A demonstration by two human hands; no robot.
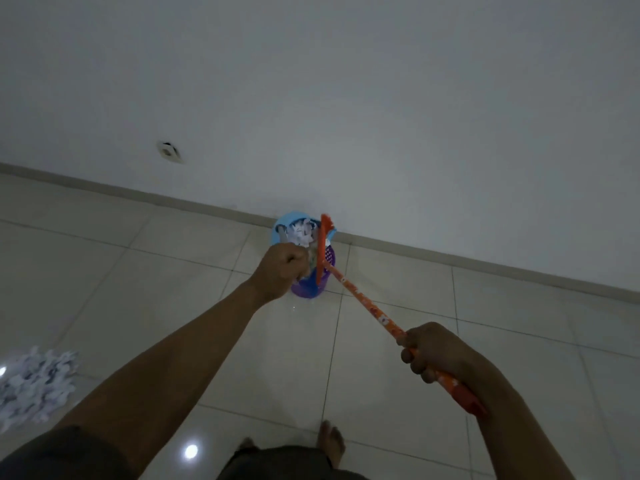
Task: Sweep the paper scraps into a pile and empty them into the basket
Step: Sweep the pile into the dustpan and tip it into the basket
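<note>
A purple basket (327, 263) stands on the tiled floor next to the wall. Above it I hold a blue dustpan (281, 227) tilted over the basket, with white paper scraps (302, 235) in it. My left hand (282, 270) grips the dustpan's handle, which the fist mostly hides. My right hand (427, 353) grips the orange patterned broom handle (367, 304). The orange broom head (323, 247) stands against the dustpan's open side, over the basket. A pile of white paper scraps (36, 381) lies on the floor at the far left.
The white wall (346, 116) and its baseboard run diagonally just behind the basket. A small round fitting (169, 152) sits low on the wall at the left. My bare foot (331, 441) stands on the glossy tiles near the bottom edge.
</note>
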